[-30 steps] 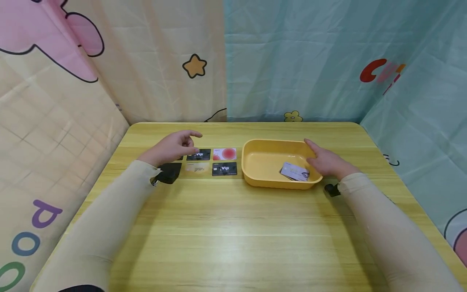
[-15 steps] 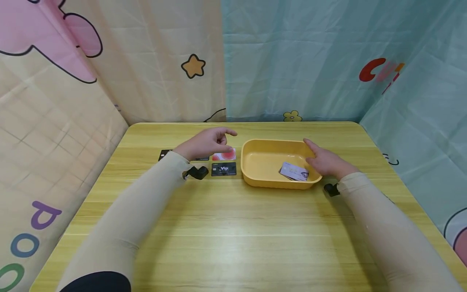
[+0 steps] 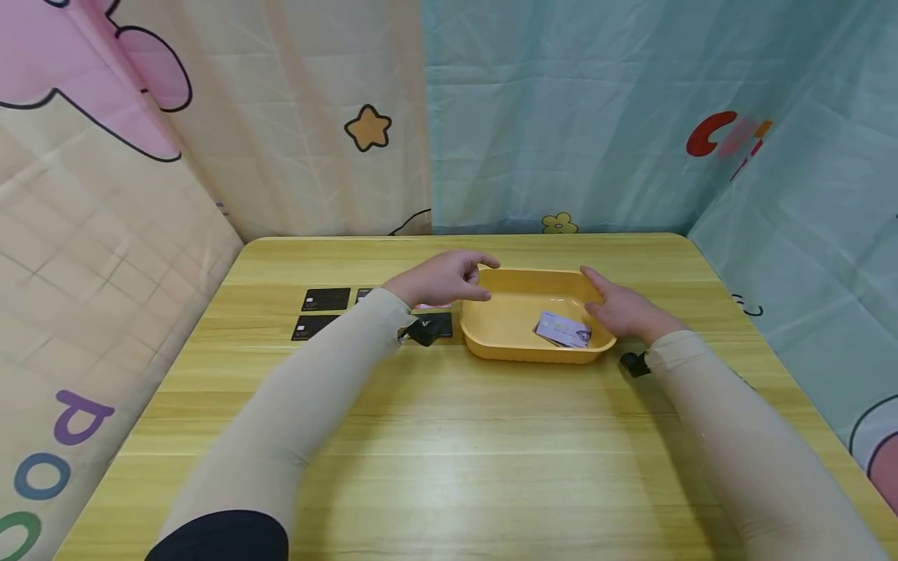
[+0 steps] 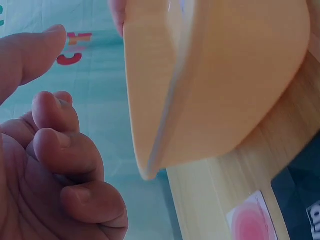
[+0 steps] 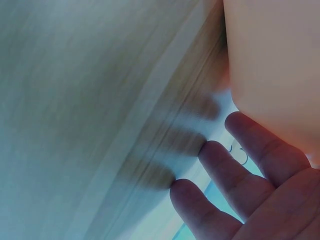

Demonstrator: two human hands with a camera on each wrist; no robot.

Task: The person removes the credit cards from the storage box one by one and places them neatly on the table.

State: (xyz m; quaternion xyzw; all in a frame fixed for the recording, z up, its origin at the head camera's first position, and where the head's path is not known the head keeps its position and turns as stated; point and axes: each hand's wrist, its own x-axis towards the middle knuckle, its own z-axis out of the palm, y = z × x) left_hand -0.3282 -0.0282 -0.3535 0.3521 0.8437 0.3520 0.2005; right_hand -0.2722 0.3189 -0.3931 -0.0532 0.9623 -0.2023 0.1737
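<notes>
My left hand (image 3: 449,279) hovers over the left end of a yellow plastic tray (image 3: 533,354). Its thumb and index finger are apart, the other fingers loosely curled, with nothing in it. At the tray's right end my right hand (image 3: 627,310) grips the wall, thumb over the rim and fingers outside. In the right wrist view several fingertips (image 5: 186,190) reach down close to the tabletop. Inside the tray, toward the right, lies a small pile of cards (image 3: 563,329), a pale one on top. In the left wrist view a pink-circle card (image 4: 252,222) lies beside the tray.
Left of the tray, cards lie in two rows on the wooden table (image 3: 449,467), partly hidden by the left arm. Black cards (image 3: 326,299) are at the far left, and another black card (image 3: 442,322) lies close to the tray. Printed curtains (image 3: 561,117) enclose the table's back and sides.
My left hand has moved right from above the cards to the tray's left end, still holding nothing. My right hand and the tray have stayed in place.
</notes>
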